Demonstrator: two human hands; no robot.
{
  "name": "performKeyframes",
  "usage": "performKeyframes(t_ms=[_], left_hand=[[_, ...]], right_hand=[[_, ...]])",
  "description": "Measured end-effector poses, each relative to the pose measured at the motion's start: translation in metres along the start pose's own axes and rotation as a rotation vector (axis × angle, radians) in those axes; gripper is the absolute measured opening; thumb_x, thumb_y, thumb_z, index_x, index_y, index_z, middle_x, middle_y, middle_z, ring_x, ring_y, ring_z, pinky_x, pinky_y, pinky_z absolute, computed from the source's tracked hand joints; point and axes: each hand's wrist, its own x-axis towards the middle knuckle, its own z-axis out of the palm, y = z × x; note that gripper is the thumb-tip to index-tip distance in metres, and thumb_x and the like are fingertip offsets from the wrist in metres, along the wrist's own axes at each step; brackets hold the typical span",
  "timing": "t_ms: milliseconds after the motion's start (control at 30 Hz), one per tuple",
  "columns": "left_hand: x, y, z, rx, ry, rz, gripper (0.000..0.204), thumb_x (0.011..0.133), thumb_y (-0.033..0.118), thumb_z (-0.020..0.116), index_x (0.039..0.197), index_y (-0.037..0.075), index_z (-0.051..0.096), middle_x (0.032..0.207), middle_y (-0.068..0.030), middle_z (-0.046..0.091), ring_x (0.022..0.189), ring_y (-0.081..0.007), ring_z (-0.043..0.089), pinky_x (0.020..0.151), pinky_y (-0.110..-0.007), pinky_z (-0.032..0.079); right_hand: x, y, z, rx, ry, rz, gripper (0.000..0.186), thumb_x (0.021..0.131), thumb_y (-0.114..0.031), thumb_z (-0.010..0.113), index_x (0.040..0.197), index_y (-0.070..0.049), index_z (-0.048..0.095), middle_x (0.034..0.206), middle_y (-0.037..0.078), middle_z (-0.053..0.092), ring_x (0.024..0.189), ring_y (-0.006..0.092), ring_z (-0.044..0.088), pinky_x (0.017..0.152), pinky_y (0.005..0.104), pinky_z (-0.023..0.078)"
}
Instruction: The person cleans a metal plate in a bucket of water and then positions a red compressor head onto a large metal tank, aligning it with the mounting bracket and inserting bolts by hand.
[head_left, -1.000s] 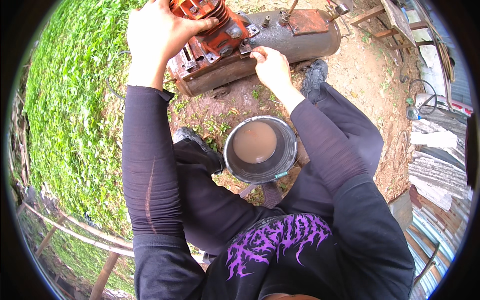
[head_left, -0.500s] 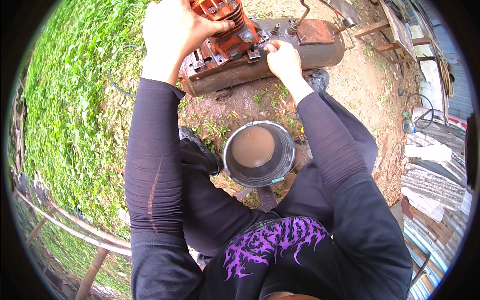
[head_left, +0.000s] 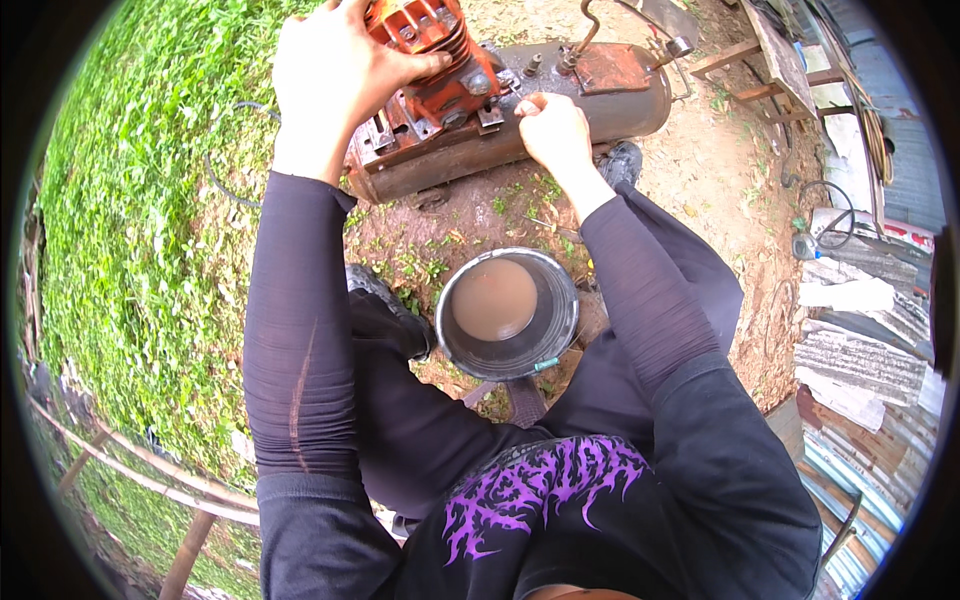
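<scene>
An orange-red finned compressor pump (head_left: 432,85) sits on top of a rusty cylindrical air tank (head_left: 440,165) lying on the ground. My left hand (head_left: 335,75) grips the pump's left side, its thumb stretched across the fins. Beside the pump's right foot, just above the tank, my right hand (head_left: 555,130) is closed with thumb and forefinger pinched together. Whatever that pinch holds is too small or hidden to make out. Metal mounting brackets (head_left: 490,120) show at the pump's base.
Between my legs stands a black bucket (head_left: 556,345) with murky brown water (head_left: 495,300) in it. A rusty plate (head_left: 612,68) and a bent pipe are on the tank's right end. Grass lies left; a wooden bench (head_left: 775,60) and corrugated sheets (head_left: 865,360) stand right.
The whole view has shifted slightly, so the pump, tank and bucket appear a little further left and lower. Both hands keep nearly the same places at the pump.
</scene>
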Motion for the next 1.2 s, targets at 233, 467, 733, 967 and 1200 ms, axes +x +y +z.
performKeyframes(t_ms=[233, 467, 733, 967, 1200], left_hand=[[0.003, 0.005, 0.004, 0.061, -0.042, -0.007, 0.097, 0.055, 0.062, 0.091, 0.131, 0.006, 0.067, 0.112, -0.0164, 0.075, 0.1, -0.031, 0.073, 0.094, -0.041, 0.056], [0.003, -0.008, 0.013, 0.122, -0.029, 0.039, 0.101, 0.055, 0.07, 0.088, 0.133, 0.009, 0.067, 0.109, -0.0152, 0.075, 0.099, -0.0311, 0.07, 0.095, -0.04, 0.053], [0.004, -0.002, 0.008, 0.136, -0.022, 0.057, 0.097, 0.056, 0.067, 0.09, 0.131, 0.008, 0.068, 0.106, -0.0167, 0.076, 0.097, -0.0313, 0.073, 0.092, -0.041, 0.057], [0.003, -0.001, 0.006, 0.144, -0.052, 0.035, 0.098, 0.056, 0.067, 0.09, 0.133, 0.009, 0.067, 0.11, -0.0176, 0.075, 0.1, -0.03, 0.073, 0.094, -0.041, 0.056], [0.006, -0.002, 0.008, 0.124, -0.055, 0.038, 0.101, 0.055, 0.069, 0.088, 0.133, 0.009, 0.067, 0.111, -0.0161, 0.076, 0.096, -0.0295, 0.075, 0.091, -0.04, 0.058]], right_hand=[[0.006, -0.004, 0.007, -0.022, 0.058, -0.097, 0.022, 0.096, -0.023, 0.062, 0.1, -0.007, 0.078, 0.094, 0.019, 0.075, 0.096, 0.0357, 0.073, 0.087, 0.0429, 0.054], [-0.008, 0.0, 0.0, 0.072, 0.038, 0.011, 0.024, 0.093, -0.023, 0.058, 0.096, -0.006, 0.074, 0.095, 0.023, 0.074, 0.099, 0.0414, 0.071, 0.089, 0.0481, 0.054], [-0.008, -0.024, 0.021, 0.04, 0.095, 0.008, 0.025, 0.097, -0.021, 0.057, 0.098, -0.003, 0.074, 0.093, 0.024, 0.074, 0.095, 0.042, 0.072, 0.086, 0.0483, 0.056], [-0.004, -0.013, 0.004, -0.221, -0.003, -0.149, 0.024, 0.087, -0.02, 0.06, 0.099, -0.004, 0.074, 0.099, 0.024, 0.074, 0.096, 0.0416, 0.073, 0.089, 0.0486, 0.059], [0.005, -0.013, -0.015, -0.225, 0.02, -0.179, 0.028, 0.095, -0.024, 0.057, 0.109, -0.008, 0.075, 0.103, 0.022, 0.074, 0.102, 0.0404, 0.071, 0.091, 0.0479, 0.055]])
